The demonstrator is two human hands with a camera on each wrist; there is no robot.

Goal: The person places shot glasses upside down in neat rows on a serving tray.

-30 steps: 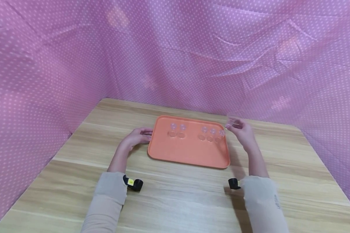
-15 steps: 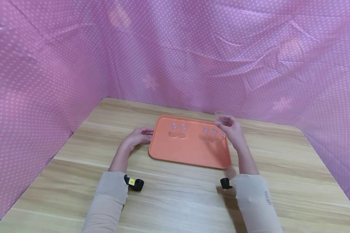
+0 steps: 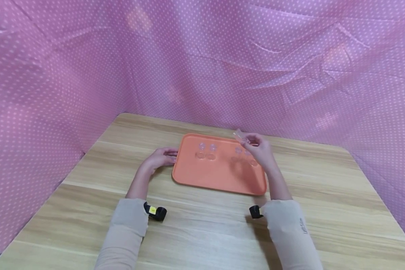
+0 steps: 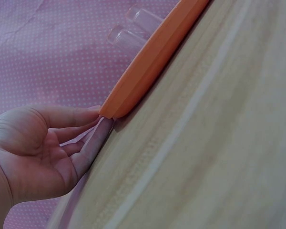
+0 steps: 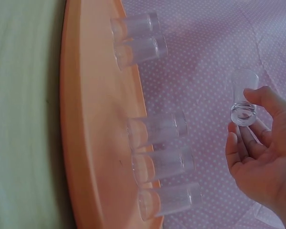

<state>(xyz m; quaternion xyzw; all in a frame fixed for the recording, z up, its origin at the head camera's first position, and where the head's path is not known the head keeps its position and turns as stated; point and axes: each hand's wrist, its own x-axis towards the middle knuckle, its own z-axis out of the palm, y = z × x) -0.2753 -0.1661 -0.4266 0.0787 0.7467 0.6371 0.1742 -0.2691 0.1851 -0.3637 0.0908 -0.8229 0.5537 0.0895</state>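
Observation:
My right hand (image 3: 262, 150) pinches a clear shot glass (image 5: 244, 98) between thumb and fingers, above the right half of an orange tray (image 3: 216, 176). The glass is tilted, its thick base near the fingers in the right wrist view. Standing on the tray below are three similar glasses (image 5: 164, 164), partly hidden by the hand in the head view. Two more glasses (image 3: 207, 151) are on the tray's left half. All of these stand thick base up. At the tray's left edge, my left hand (image 4: 43, 148) holds the rim (image 4: 126, 98) between thumb and fingers.
The tray lies on a wood-grain table (image 3: 195, 232). Behind and beside the table hangs a pink curtain (image 3: 202, 67) with white dots. A small black camera (image 3: 160, 214) sticks out from each wrist.
My right hand has moved left with the shot glass, from beyond the tray's right edge to over the right group of glasses. The glass has tipped leftward. The left hand stays in place.

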